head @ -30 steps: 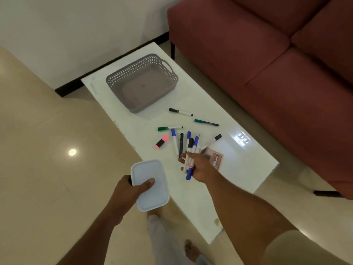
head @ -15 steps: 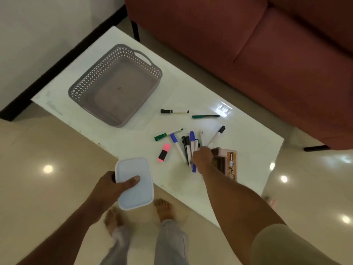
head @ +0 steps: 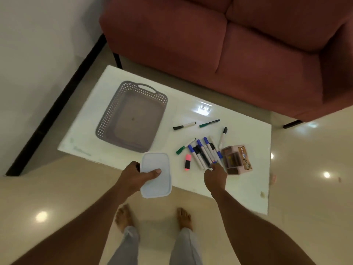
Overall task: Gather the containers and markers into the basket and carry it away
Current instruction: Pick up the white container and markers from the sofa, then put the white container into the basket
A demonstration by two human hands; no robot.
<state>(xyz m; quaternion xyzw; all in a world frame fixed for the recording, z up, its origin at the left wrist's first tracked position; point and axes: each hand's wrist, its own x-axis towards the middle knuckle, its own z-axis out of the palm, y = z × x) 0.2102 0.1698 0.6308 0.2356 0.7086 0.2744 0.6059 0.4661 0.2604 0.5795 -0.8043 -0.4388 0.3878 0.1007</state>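
Observation:
My left hand [head: 136,175] grips a pale blue lidded container [head: 157,177] over the near edge of the white table [head: 242,190]. An empty grey perforated basket [head: 108,117] stands on the table's left part. A fan of blue and black markers [head: 203,153] lies right of centre. My right hand [head: 215,175] has curled fingers touching their near ends; whether it grips them is unclear. A pink highlighter [head: 187,162], a green marker [head: 183,147] and three single markers [head: 184,126] lie around the fan. A pinkish-brown box [head: 236,158] sits just right of it.
A dark red sofa [head: 210,44] runs along the table's far side, its black legs on the glossy tiled floor. A white wall with a black skirting [head: 57,111] lies to the left. My bare feet [head: 183,219] stand at the table's near edge.
The view has swung so the table looks more square-on. My right hand has slid back to the near ends of the markers, now fanned on the table. The left hand keeps the container.

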